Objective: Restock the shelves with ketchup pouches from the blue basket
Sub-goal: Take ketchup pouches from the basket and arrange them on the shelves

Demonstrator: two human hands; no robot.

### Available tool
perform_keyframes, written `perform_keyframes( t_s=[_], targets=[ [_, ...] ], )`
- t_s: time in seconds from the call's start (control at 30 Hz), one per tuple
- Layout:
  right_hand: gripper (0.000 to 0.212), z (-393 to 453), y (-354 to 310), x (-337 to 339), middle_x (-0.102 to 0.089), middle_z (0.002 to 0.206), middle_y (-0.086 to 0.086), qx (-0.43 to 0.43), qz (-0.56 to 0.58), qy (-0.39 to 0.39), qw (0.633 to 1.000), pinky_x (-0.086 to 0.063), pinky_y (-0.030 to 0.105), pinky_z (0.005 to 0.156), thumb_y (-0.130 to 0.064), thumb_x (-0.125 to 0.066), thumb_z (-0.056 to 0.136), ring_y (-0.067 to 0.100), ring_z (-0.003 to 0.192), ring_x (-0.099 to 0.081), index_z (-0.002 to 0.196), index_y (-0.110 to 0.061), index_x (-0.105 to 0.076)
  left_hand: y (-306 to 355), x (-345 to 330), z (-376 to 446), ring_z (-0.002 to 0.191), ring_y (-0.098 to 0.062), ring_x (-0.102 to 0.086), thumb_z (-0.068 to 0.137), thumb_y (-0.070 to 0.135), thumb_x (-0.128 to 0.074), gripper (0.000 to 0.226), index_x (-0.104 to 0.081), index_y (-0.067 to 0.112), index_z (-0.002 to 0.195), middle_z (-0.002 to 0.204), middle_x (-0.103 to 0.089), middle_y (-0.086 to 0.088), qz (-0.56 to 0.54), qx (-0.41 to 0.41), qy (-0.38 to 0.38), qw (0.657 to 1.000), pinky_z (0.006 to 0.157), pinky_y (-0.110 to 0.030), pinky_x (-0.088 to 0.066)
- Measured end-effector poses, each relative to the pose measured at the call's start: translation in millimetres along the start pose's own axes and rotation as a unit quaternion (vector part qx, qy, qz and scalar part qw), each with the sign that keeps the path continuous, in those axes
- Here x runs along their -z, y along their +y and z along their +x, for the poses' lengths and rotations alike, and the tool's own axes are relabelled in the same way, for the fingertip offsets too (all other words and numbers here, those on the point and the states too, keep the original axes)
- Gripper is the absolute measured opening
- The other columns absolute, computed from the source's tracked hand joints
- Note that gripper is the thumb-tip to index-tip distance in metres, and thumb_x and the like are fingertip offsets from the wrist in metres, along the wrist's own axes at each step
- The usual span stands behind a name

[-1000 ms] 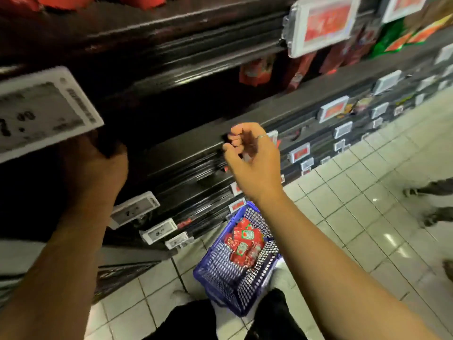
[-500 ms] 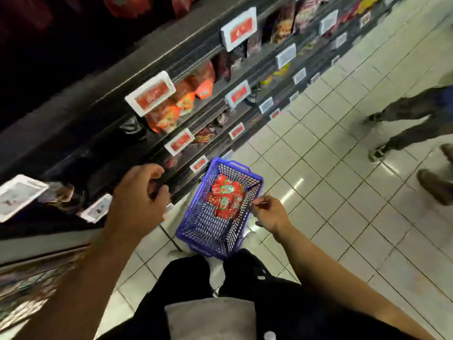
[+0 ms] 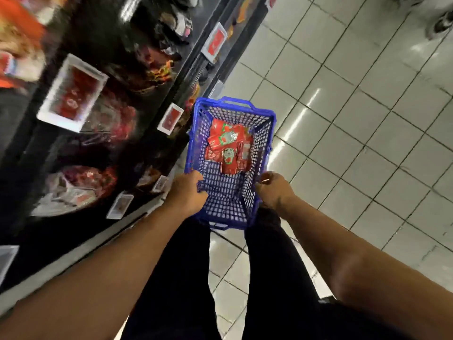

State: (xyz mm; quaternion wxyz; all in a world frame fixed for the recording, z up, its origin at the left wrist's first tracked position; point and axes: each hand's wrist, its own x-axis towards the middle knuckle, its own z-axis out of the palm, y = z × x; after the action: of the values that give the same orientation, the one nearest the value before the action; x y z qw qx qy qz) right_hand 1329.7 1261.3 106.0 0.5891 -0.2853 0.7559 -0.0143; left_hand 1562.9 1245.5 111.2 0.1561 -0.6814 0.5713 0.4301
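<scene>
A blue mesh basket (image 3: 263, 133) stands on the tiled floor in front of my legs. Several red ketchup pouches (image 3: 229, 146) lie in a heap in its far half. My left hand (image 3: 187, 193) grips the basket's near left rim, fingers curled over the edge. My right hand (image 3: 270, 190) grips the near right rim the same way. The dark shelves (image 3: 137, 77) run along the left, blurred, with red packets on them.
White and red price tags (image 3: 72, 93) hang along the shelf edges. Grey floor tiles (image 3: 355, 143) stretch to the right. Another person's shoe (image 3: 441, 23) shows at the top right corner. My dark trouser legs fill the lower middle.
Both hands came down from the shelf to the basket and now grip its two sides. My view has tipped down towards the floor.
</scene>
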Motion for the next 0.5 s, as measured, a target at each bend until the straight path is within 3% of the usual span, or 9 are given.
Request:
perform_keyframes(
  t_s=[0.1,0.2,0.3,0.37,0.5],
  targets=[
    [0.019,73,27,-48,-0.072,0.09,0.011,-0.03,-0.03,-0.006,0.999,-0.059,0.039,0.078,-0.026,-0.068,0.082,0.028,0.085,-0.07,0.095,-0.013,-0.07,-23,-37,75,0.109,-0.04,-0.061,0.083,0.018,-0.072,0.046,-0.059,0.008,0.126,0.118,-0.064,-0.021,0.036,-0.007,-0.025,0.999,0.089,-0.041,-0.05],
    [0.031,152,56,-99,-0.07,0.096,0.009,-0.061,-0.031,-0.036,0.997,-0.049,0.029,0.07,-0.028,-0.066,0.084,0.026,0.083,-0.066,0.109,-0.01,-0.065,-40,-73,159,0.119,-0.041,-0.057,0.086,0.017,-0.07,0.054,-0.05,0.006,0.135,0.13,-0.059,-0.022,0.057,-0.007,-0.047,0.997,0.097,-0.045,-0.048],
    [0.041,224,77,-146,-0.067,0.109,0.007,-0.071,-0.009,-0.046,0.996,-0.05,0.028,0.083,-0.035,-0.066,0.089,0.024,0.094,-0.064,0.123,-0.012,-0.059,-48,-106,238,0.12,-0.039,-0.054,0.085,0.018,-0.069,0.058,-0.046,0.007,0.137,0.131,-0.055,-0.022,0.072,-0.021,-0.029,0.997,0.098,-0.041,-0.045],
    [0.055,266,86,-172,-0.066,0.122,0.012,-0.087,0.037,-0.031,0.995,-0.052,0.037,0.097,-0.04,-0.068,0.087,0.03,0.109,-0.065,0.132,-0.012,-0.054,-50,-127,285,0.122,-0.038,-0.052,0.086,0.021,-0.07,0.063,-0.043,0.006,0.141,0.133,-0.051,-0.022,0.068,-0.043,-0.011,0.997,0.1,-0.038,-0.043],
    [0.089,334,101,-211,-0.053,0.139,0.022,-0.134,0.107,0.04,0.984,-0.044,0.045,0.11,-0.046,-0.072,0.083,0.039,0.128,-0.053,0.152,-0.013,-0.027,-52,-158,359,0.142,-0.039,-0.033,0.087,0.028,-0.071,0.089,-0.018,0.014,0.158,0.16,-0.02,-0.017,0.139,-0.082,0.016,0.987,0.116,-0.045,-0.033]
  ],
)
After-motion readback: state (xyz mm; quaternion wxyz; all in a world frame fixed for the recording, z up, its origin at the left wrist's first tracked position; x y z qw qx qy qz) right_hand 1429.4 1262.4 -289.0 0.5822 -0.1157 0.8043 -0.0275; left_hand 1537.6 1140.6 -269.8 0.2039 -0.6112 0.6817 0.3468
